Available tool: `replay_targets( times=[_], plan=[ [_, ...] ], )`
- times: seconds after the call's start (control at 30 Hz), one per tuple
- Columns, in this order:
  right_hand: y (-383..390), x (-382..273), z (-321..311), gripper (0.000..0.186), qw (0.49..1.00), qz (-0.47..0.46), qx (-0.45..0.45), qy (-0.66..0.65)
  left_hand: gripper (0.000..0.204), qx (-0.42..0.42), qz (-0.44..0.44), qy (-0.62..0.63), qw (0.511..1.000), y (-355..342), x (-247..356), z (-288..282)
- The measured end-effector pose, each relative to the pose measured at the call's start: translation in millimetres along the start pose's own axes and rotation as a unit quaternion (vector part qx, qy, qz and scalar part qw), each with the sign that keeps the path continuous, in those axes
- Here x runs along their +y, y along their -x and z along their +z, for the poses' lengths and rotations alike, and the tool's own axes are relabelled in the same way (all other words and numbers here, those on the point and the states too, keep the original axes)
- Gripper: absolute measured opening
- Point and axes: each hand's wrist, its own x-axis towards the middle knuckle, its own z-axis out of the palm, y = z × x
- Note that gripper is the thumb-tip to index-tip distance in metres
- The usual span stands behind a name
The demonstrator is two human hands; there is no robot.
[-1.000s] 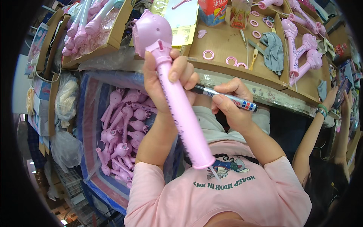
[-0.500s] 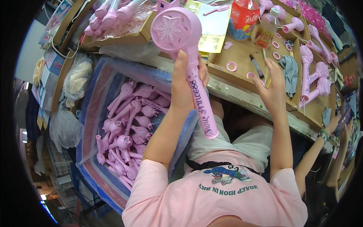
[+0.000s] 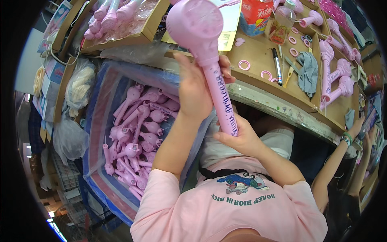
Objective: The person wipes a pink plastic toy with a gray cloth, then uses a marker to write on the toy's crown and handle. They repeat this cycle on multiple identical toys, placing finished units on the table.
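Pink toy wand (image 3: 209, 72) held between both hands, long axis running from the round head up-left to the tail down-right; left hand (image 3: 193, 90) wrapped round the upper handle, right hand (image 3: 238, 139) fingers closed on the lower end, nearer the body.

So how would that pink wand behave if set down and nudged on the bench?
The pink wand looks like rigid moulded plastic, held straight by the left hand and right hand. Probably light. Its round handle might roll; the wide head would likely stop it.
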Motion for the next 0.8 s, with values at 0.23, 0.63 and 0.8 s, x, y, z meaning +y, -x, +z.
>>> replay_targets(
  times=[0.23,0.63,0.8],
  plan=[
    [-1.8,-6.5,-10.5,0.029,0.981,0.126,-0.107,-0.101,0.065,-0.082,-0.082,0.147,0.982,-5.6,-2.1,-9.2],
    [-4.6,3.6,-19.8,0.038,0.998,0.020,-0.050,-0.040,0.056,-0.016,-0.037,0.026,0.999,-6.5,-12.2,-13.5],
    [-10.8,6.3,-17.1,0.038,0.990,-0.062,0.084,0.099,0.051,0.067,0.031,-0.041,0.996,-7.5,-15.5,-17.4]
  ],
)
